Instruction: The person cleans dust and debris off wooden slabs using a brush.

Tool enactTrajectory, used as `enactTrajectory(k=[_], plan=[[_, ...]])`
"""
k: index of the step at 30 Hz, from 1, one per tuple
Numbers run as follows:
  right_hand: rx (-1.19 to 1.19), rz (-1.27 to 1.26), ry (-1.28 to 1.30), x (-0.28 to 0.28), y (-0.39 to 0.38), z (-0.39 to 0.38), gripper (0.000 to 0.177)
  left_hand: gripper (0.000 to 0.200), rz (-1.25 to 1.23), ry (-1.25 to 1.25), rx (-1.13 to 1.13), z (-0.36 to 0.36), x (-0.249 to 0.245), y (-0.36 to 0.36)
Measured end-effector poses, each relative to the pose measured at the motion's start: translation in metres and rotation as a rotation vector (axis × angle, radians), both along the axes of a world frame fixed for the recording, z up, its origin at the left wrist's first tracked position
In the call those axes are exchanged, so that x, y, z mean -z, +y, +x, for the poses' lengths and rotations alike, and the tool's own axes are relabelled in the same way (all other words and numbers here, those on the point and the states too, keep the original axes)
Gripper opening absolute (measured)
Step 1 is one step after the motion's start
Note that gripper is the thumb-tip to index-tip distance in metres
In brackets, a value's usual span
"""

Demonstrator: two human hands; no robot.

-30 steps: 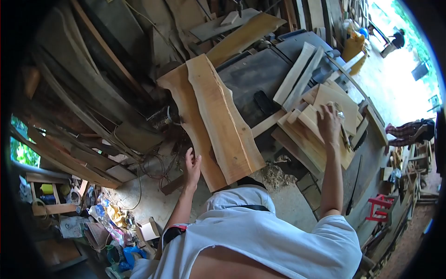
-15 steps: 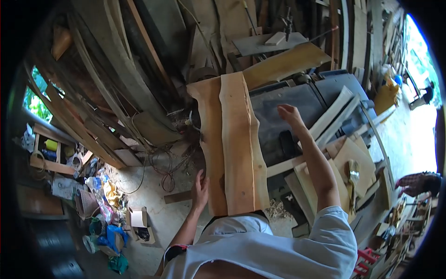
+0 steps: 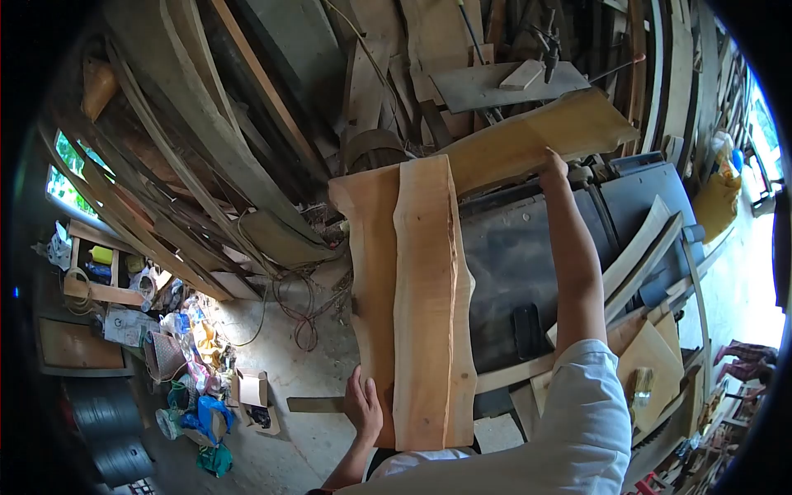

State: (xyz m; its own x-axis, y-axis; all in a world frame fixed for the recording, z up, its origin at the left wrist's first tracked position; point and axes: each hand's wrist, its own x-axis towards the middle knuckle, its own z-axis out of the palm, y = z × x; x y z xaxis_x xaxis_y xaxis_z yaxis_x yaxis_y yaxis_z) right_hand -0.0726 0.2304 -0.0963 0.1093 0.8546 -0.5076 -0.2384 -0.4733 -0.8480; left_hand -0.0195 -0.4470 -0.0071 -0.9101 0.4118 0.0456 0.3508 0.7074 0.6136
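Note:
In front of my body lie two long wooden boards, a narrower pale board (image 3: 422, 313) with a wavy edge on top of a wider board (image 3: 371, 272). My left hand (image 3: 363, 406) rests against the left edge of the wider one near my waist, its fingers stretched out. My right arm reaches far forward over a dark metal machine top (image 3: 511, 272). My right hand (image 3: 554, 167) is at the near edge of another wooden board (image 3: 528, 147), a digit on its upper face and the other fingers mostly hidden.
Tall planks (image 3: 198, 91) lean on the wall at left and behind. A grey panel (image 3: 487, 87) carries a small wood block and a clamp. At right are narrow strips (image 3: 639, 247) and a brush (image 3: 642, 386). Bags and clutter (image 3: 202, 417) cover the floor at left.
My right hand has moved forward from above the machine top to the far board's edge. My left hand has come against the wider board's edge. The camera view has shifted.

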Motion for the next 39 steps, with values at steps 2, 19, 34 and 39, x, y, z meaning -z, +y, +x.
enactTrajectory(k=[2,19,34,39], plan=[[-0.061,-0.061,0.076,-0.022,-0.007,0.007,0.039,0.037,-0.035,-0.005,-0.008,0.0,-0.002,0.004],[-0.218,0.138,0.008,-0.087,-0.033,-0.033,0.039,0.042,-0.106,0.021,0.029,-0.001,0.001,0.005],[-0.12,0.633,0.109,-0.278,-0.114,0.146,0.03,0.041,0.059,-0.09,0.128,-0.017,0.0,-0.007],[-0.317,0.583,0.262,-0.32,-0.175,0.232,0.029,0.045,0.315,-0.037,0.188,-0.032,-0.005,-0.005]])
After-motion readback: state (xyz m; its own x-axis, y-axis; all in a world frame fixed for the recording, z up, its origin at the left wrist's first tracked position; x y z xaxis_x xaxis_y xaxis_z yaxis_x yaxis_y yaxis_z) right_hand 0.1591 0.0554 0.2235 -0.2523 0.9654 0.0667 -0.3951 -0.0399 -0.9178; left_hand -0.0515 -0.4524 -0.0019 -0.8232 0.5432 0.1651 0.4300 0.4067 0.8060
